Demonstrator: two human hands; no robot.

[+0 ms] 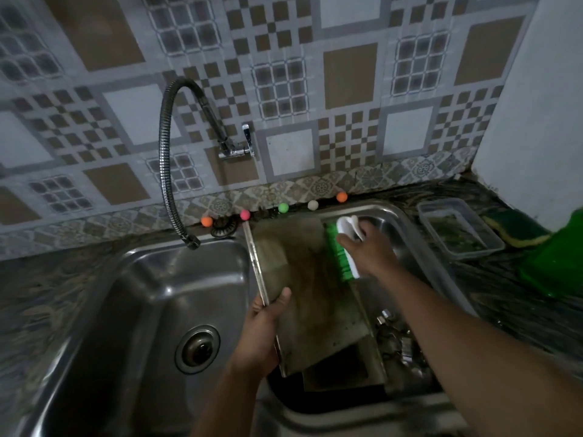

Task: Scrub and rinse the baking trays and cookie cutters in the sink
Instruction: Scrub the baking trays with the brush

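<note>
Two steel basins make up the double stainless sink (151, 279), and over the divider between them the large flat metal baking tray (309, 298) is held tilted, its far edge up near the wall and its near edge low over the right basin. For this scrubbing step the tray should stay braced against the sink while long, firm strokes run along its length, working from the far end down so loosened grime slides into the basin, I judge. The left hand (268, 323) pinches the tray's left rim, thumb on the face and fingers behind it, and that grip wants to be steady. The right hand (366, 247) is wrapped round the white-backed scrubbing brush with green bristles (340, 247), whose bristles meet the tray's right side. The tray's face is dull, streaked brown and looks greasy, so much scrubbing seems left. Beneath it a second darker rectangular tray (344, 373) lies in the right basin, and beside that a heap of small shiny metal cookie cutters (397, 339), blurred.
</note>
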